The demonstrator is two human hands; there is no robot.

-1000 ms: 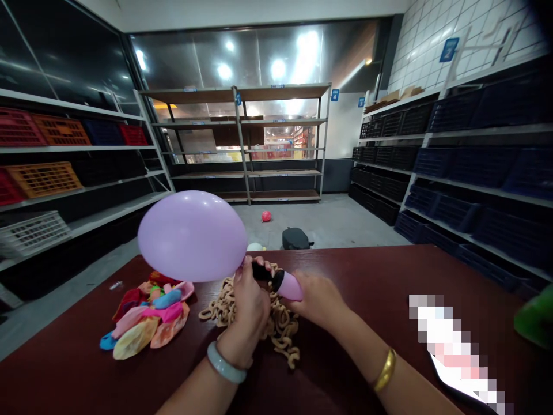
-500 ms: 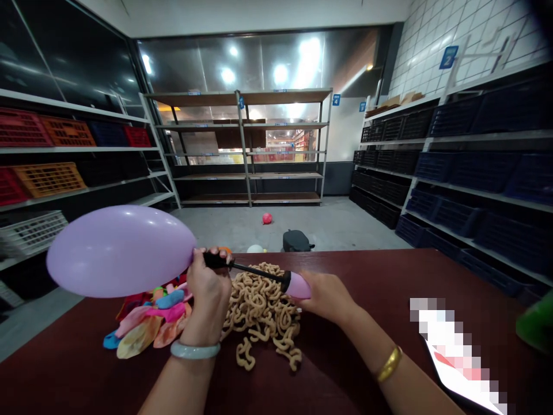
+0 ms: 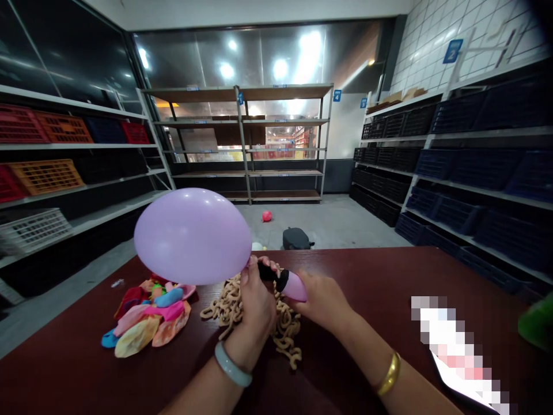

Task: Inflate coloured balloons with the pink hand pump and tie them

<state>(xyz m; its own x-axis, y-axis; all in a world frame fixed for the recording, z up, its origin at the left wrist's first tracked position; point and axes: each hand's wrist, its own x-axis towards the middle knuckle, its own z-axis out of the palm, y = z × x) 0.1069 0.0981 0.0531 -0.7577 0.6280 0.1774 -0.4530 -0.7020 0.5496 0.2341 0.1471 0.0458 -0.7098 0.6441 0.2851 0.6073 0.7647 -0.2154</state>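
A big inflated purple balloon (image 3: 192, 236) hangs over the left part of the table, its neck at my left hand (image 3: 259, 294). The fingers of that hand are wrapped round the black end of a hand pump (image 3: 283, 280), beside the balloon's neck. My right hand (image 3: 324, 297) grips the pump's purple handle. The black rod between the pump's two ends is not visible. Beneath my hands lies a pile of tan, curly pieces (image 3: 287, 331), partly hidden by my left hand. Flat, colourful balloons (image 3: 159, 314) are heaped to the left.
The dark red table (image 3: 363, 357) bears a blurred white item (image 3: 458, 369) at right, with something green (image 3: 536, 323) at the edge. Beyond it, a dark bag (image 3: 296, 238) and a pink ball (image 3: 266, 216) rest on the floor. Shelves with crates (image 3: 43, 176) line the sides.
My left hand has moved right with the inflated balloon, up close to my right hand. The pump's rod, showing before, has gone in. My right hand has hardly moved.
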